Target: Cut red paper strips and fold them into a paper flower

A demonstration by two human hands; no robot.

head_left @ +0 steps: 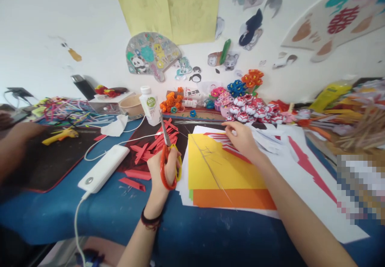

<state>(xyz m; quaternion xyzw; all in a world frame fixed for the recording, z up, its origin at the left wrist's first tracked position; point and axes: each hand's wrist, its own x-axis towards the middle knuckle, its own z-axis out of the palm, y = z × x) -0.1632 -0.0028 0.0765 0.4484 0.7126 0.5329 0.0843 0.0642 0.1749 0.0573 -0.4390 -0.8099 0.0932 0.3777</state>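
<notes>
My left hand [164, 166] is closed round the handles of scissors [171, 170], one loop red-orange and the other yellow, with the blades pointing up. To the right, my right hand [242, 138] is over the far part of a yellow paper sheet [228, 170], its thumb and index finger curled together. Beneath and beside those fingers lie red-and-white paper strips [221, 138]; whether one is pinched I cannot make out. Folded red paper pieces [144, 151] are heaped left of the scissors. Orange paper [234, 199] shows under the yellow sheet.
A white power bank [104, 168] with cables lies left on the blue tabletop [120, 219]. Another person's hand [24, 136] is near a yellow glue gun [60, 136]. A white bottle [150, 106] and crafted flowers [237, 87] stand at the back. White sheets [325, 203] cover the right.
</notes>
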